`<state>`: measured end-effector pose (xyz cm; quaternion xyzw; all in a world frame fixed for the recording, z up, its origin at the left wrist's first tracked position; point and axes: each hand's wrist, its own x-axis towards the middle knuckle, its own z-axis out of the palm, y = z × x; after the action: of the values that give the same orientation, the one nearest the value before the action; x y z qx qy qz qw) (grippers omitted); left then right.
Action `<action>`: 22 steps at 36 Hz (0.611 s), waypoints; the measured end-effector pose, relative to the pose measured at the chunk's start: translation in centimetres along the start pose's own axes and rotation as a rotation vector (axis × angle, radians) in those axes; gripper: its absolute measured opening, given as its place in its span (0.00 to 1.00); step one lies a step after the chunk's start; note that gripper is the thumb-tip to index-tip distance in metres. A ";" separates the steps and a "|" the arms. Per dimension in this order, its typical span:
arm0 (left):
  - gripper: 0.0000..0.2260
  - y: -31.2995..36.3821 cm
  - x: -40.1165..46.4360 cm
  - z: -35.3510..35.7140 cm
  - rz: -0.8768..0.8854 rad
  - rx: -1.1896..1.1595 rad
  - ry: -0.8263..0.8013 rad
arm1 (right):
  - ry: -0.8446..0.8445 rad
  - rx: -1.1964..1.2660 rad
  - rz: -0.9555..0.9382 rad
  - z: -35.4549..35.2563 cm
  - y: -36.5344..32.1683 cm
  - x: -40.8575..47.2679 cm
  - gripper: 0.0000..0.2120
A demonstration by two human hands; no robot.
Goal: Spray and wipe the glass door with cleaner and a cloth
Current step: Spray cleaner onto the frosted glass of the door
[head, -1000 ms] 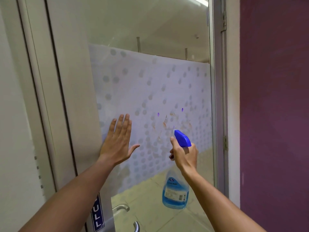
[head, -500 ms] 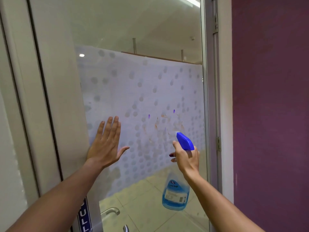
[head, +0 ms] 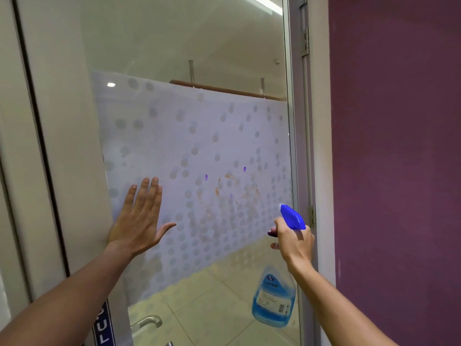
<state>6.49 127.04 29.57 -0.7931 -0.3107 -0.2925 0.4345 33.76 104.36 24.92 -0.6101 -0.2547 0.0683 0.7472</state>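
The glass door (head: 189,58) fills most of my view, its frosted dotted band (head: 194,146) running across the middle. To the door's right stands a purple wall (head: 394,146), with the grey hinged frame (head: 303,121) between them. On the frosted band, right of its centre, I see orange-brown smears (head: 232,188) and a few small purple spots. My left hand (head: 139,221) lies flat on the glass at the band's left edge, fingers (head: 147,193) straight and together, thumb spread, holding nothing. My right hand (head: 295,242) is near the door's right edge, below the smears, its fingers wrapped round the neck of the spray bottle (head: 274,298); the blue nozzle head (head: 291,217) points at the glass, and blue cleaner fills the lower body. A metal door handle (head: 147,322) and a blue sign strip (head: 103,325) sit at the door's bottom left. I see no cloth.
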 end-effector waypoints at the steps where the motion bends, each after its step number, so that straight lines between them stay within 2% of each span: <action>1: 0.45 0.0 0.0 0.0 -0.001 0.002 -0.002 | 0.011 0.006 0.013 -0.3 0.1 0.2 0.10; 16: 0.45 0.2 0.2 -0.2 0.004 0.006 -0.018 | 0.025 0.057 0.048 -2.5 0.6 2.1 0.08; 22: 0.45 -0.2 -0.1 -0.1 0.007 -0.007 -0.028 | 0.040 0.119 0.080 -2.2 0.4 2.0 0.11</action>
<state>6.30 126.98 29.64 -0.7995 -0.3131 -0.2811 0.4286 36.57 103.32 24.87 -0.5756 -0.2106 0.1012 0.7836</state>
